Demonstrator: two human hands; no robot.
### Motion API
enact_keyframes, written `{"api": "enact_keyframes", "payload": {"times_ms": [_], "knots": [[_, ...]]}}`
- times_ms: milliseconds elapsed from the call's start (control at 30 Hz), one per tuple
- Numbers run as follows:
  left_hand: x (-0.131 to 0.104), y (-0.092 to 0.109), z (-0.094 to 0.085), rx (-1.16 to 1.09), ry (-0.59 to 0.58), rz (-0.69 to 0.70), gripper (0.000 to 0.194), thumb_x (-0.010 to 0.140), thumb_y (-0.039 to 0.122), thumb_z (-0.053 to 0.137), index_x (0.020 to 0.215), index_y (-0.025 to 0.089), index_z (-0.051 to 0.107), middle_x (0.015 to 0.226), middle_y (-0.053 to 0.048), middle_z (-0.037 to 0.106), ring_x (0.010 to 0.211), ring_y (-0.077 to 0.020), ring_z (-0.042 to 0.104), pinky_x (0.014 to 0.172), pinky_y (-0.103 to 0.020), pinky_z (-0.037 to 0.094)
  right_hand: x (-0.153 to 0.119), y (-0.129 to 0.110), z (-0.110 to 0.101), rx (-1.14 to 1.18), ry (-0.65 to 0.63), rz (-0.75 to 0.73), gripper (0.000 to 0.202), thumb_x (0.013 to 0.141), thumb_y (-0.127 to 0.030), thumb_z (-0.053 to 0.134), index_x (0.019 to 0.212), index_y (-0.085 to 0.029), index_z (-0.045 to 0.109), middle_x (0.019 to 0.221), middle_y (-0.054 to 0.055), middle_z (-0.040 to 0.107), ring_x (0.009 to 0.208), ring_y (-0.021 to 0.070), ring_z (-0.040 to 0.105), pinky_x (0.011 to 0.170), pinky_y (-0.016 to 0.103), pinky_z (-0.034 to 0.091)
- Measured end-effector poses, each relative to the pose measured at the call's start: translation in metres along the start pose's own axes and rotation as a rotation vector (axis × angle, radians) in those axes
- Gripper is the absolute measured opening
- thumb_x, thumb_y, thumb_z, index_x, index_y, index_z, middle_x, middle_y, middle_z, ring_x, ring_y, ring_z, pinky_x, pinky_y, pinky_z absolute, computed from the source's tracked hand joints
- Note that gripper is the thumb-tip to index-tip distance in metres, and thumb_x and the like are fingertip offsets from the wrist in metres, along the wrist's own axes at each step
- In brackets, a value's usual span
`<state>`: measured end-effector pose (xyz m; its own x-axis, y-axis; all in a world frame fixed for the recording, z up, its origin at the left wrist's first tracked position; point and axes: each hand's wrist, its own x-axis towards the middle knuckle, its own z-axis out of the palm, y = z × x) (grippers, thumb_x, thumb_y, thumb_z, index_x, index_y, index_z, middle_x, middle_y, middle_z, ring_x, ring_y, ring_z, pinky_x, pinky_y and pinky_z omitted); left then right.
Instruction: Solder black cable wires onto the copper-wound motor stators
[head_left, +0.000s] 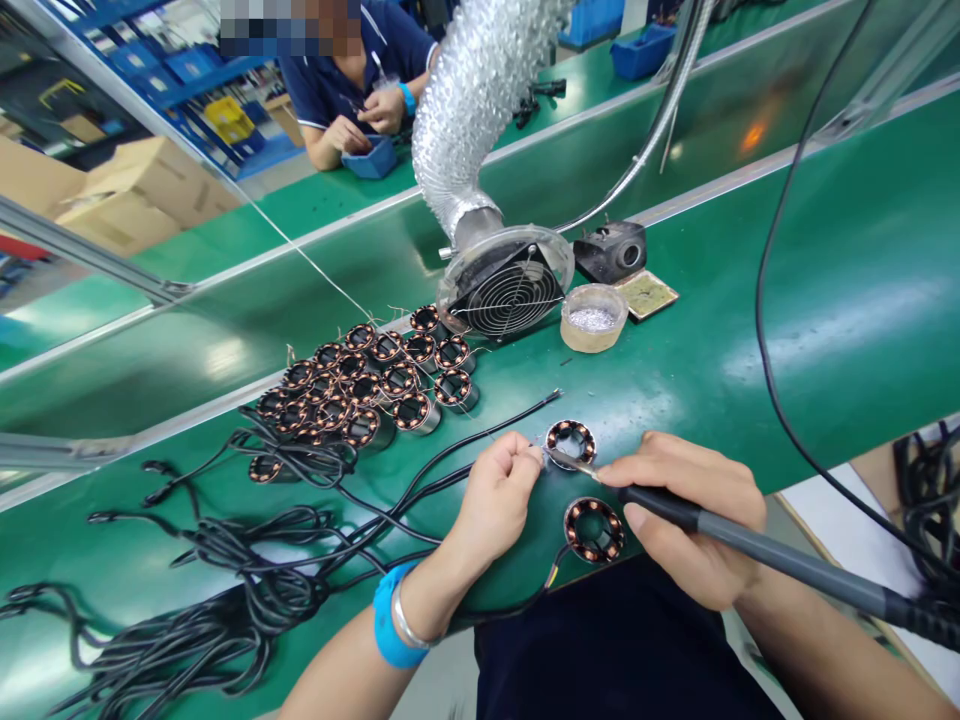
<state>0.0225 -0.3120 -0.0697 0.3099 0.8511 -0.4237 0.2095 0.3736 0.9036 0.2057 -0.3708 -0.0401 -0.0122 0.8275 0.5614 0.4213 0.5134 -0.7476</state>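
While one ring (574,526) lies nearest the body, the right hand (697,472), fingers wrapped round an iron (787,560), holds its tip at a second ring (589,442). The left hand (496,497) pinches, seemingly on a wire (541,444), just beside. Beyond stand a cup (592,340) and fan (517,295).

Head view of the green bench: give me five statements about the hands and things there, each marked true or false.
1. The right hand holds a grey-and-black soldering iron. True.
2. The iron's metal tip is at the copper-wound ring nearer the person's body. False: it is at the farther ring.
3. A bright blue plastic-looking band circles the left wrist. True.
4. The round black fan grille stands right of the translucent tub. False: it stands left.
5. A tangle of black cables lies left of the left hand. True.
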Motion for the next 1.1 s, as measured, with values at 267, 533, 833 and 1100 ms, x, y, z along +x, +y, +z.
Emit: {"api": "enact_keyframes", "payload": {"times_ms": [267, 533, 833, 1100], "knots": [[-0.001, 0.0, 0.0, 0.009, -0.01, 0.002, 0.03, 0.083, 0.042, 0.056, 0.068, 0.021, 0.041, 0.053, 0.01, 0.028, 0.044, -0.0059, 0.02, 0.045, -0.021, 0.018, 0.002, -0.004, -0.008, -0.013, 0.022, 0.026, 0.021, 0.08, -0.012, 0.055, 0.091, -0.019, 0.071, 0.069, 0.002, 0.066, 0.053, 0.0136, 0.055, 0.048, 0.028, 0.046], [-0.001, 0.001, 0.0, 0.002, -0.007, -0.007, 0.033, 0.081, 0.044, 0.058, 0.066, 0.021, 0.04, 0.052, 0.01, 0.028, 0.044, -0.006, 0.02, 0.044, -0.021, 0.017, 0.003, 0.023, -0.011, -0.127, 0.229, -0.015, 0.027, 0.079, -0.015, 0.064, 0.103, -0.025, 0.072, 0.082, 0.003, 0.07, 0.064, 0.018, 0.059, 0.057, 0.033, 0.049], [0.0, -0.001, -0.001, 0.002, -0.011, 0.014, 0.032, 0.083, 0.043, 0.057, 0.067, 0.021, 0.041, 0.052, 0.01, 0.029, 0.045, -0.0063, 0.021, 0.046, -0.021, 0.019, 0.001, 0.007, -0.007, 0.027, -0.026, 0.014, 0.021, 0.081, -0.013, 0.055, 0.093, -0.019, 0.07, 0.068, 0.002, 0.065, 0.054, 0.0134, 0.054, 0.048, 0.027, 0.044], [0.0, -0.001, 0.0, 0.009, -0.007, 0.005, 0.03, 0.084, 0.041, 0.056, 0.068, 0.021, 0.042, 0.053, 0.01, 0.028, 0.045, -0.0062, 0.021, 0.046, -0.021, 0.019, 0.0, 0.005, -0.003, 0.033, -0.019, -0.014, 0.023, 0.08, -0.011, 0.053, 0.095, -0.018, 0.069, 0.067, 0.002, 0.064, 0.053, 0.0129, 0.053, 0.048, 0.027, 0.044]]}}
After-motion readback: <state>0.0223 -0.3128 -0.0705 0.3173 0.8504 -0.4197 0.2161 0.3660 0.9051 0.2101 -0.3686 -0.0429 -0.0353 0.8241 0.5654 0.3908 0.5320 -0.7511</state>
